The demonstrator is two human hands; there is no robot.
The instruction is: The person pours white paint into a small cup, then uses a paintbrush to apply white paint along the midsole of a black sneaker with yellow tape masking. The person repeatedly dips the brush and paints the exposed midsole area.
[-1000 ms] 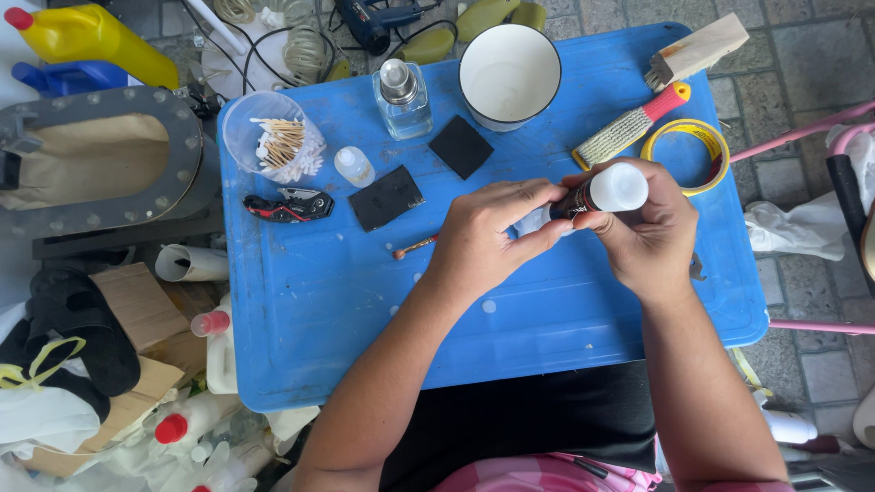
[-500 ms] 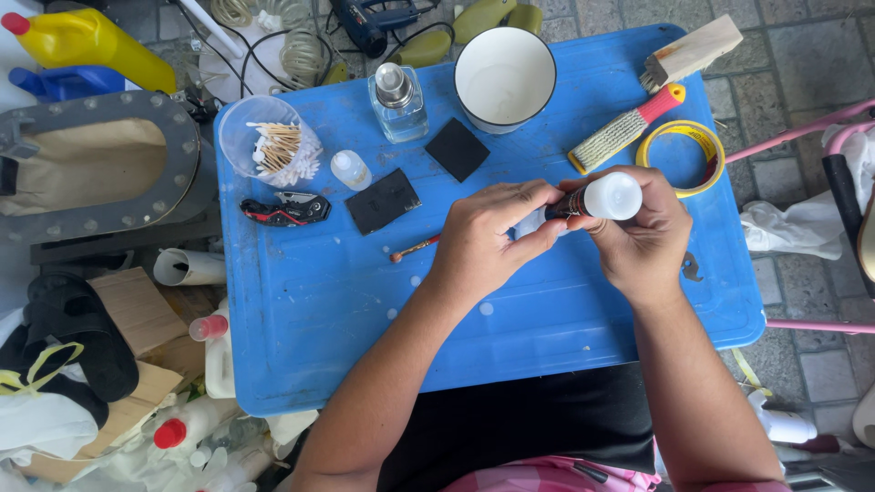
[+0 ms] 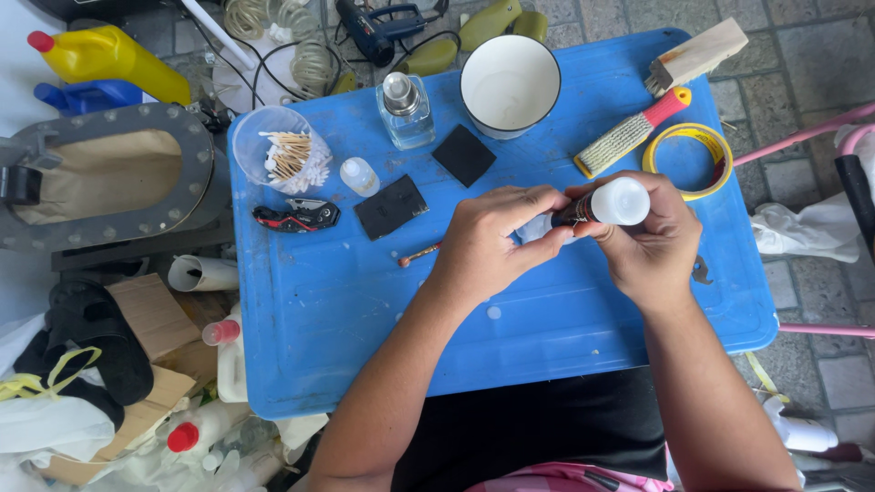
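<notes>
We held a small bottle over the blue table, both hands at work on it.

Our right hand (image 3: 652, 251) gripped the small bottle (image 3: 606, 205) with its fingers wrapped round the dark body, the white base turned up and to the right; our left hand (image 3: 492, 241) pinched the other end with thumb and forefinger closed narrow on it. The bottle lay nearly level above the middle-right of the table (image 3: 301, 310), its long axis running left to right, the neck end pointing left toward the left hand's fingers. We judged the step to be working the cap or tip at that end; what is pinched there we cannot tell. The move after that likely called for a steady right hand while the left twisted or pulled.
</notes>
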